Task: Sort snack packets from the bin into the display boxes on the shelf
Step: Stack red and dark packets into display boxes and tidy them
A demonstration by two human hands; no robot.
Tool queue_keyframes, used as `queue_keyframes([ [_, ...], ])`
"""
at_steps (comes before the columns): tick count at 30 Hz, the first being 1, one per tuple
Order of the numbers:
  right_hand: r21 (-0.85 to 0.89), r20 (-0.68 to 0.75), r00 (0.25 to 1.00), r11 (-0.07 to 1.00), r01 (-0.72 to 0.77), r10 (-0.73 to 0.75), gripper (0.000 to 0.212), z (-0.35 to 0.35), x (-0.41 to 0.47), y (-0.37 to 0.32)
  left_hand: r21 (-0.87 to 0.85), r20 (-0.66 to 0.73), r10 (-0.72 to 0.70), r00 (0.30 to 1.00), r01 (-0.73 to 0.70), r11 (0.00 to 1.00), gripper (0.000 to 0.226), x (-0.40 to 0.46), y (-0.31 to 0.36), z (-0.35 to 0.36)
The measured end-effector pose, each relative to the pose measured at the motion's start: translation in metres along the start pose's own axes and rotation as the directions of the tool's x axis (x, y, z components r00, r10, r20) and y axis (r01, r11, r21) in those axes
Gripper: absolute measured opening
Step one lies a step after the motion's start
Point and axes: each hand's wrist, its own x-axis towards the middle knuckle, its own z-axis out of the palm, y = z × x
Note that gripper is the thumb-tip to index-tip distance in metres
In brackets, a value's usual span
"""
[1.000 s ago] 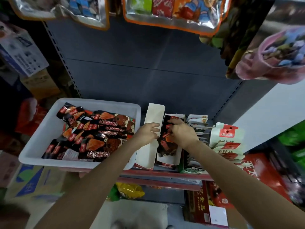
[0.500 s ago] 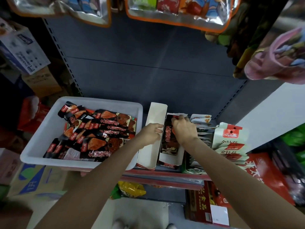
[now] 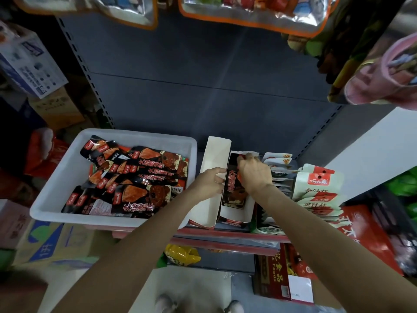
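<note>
Beside packet-filled bin [image 3: 56, 188], display box [image 3: 246, 213] holds packet [image 3: 231, 188]

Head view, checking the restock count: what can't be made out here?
- Packets deep in the display box: right hand covers its far end.
- Lower layers in the white bin: buried under top packets.
- Left hand fingertips: behind the box wall.
- Hanging bags: cut by the top edge.

Right hand [image 3: 253, 175] moved from mid-length of display box [image 3: 234, 216] to its far end. Black packet [image 3: 233, 188], crumpled under both hands a second ago, now lies flat and lengthwise in box. Left hand [image 3: 208, 184] shifted slightly, fingers now at packet's left edge, over box wall.
</note>
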Motion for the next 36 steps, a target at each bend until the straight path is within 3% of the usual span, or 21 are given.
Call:
queue_keyframes([
  [6,0.033,0.040,0.998,0.999,-0.039,0.038,0.052,-0.002,-0.001,-0.004,0.045,0.016,-0.059,0.998,0.058,0.997,0.064,0.001,0.001,0.006],
  [10,0.051,0.003,1.000,0.999,0.003,-0.003,0.057,0.000,-0.003,-0.003,0.053,-0.006,-0.038,0.999,0.039,0.998,0.057,-0.003,0.004,0.002],
  [15,0.174,-0.173,0.983,0.981,0.083,-0.053,0.044,0.000,-0.015,-0.012,0.153,-0.243,0.167,0.956,-0.132,0.979,0.035,-0.027,-0.003,-0.021],
  [19,0.363,-0.181,0.971,0.907,0.216,-0.158,0.040,-0.010,-0.018,-0.046,0.286,-0.419,0.278,0.864,-0.164,0.944,0.025,-0.056,-0.029,-0.055],
  [24,0.478,-0.066,0.959,0.835,0.272,-0.275,0.047,-0.010,-0.001,-0.114,0.444,-0.482,0.222,0.848,0.018,0.896,0.033,-0.068,-0.089,-0.112],
  [28,0.543,0.087,0.944,0.809,0.222,-0.318,0.069,0.005,0.027,-0.163,0.421,-0.445,0.098,0.890,0.111,0.900,0.051,-0.071,-0.122,-0.152],
  [31,0.491,0.169,0.947,0.856,0.159,-0.273,0.081,0.016,0.051,-0.184,0.396,-0.356,-0.018,0.934,0.168,0.903,0.058,-0.067,-0.137,-0.171],
  [33,0.459,0.217,0.950,0.883,0.103,-0.224,0.086,0.024,0.062,-0.193,0.429,-0.344,-0.020,0.939,0.176,0.886,0.053,-0.064,-0.142,-0.176],
  [36,0.425,0.162,0.972,0.901,0.089,-0.173,0.073,0.032,0.061,-0.205,0.394,-0.406,-0.001,0.914,0.176,0.902,0.044,-0.060,-0.143,-0.181],
])
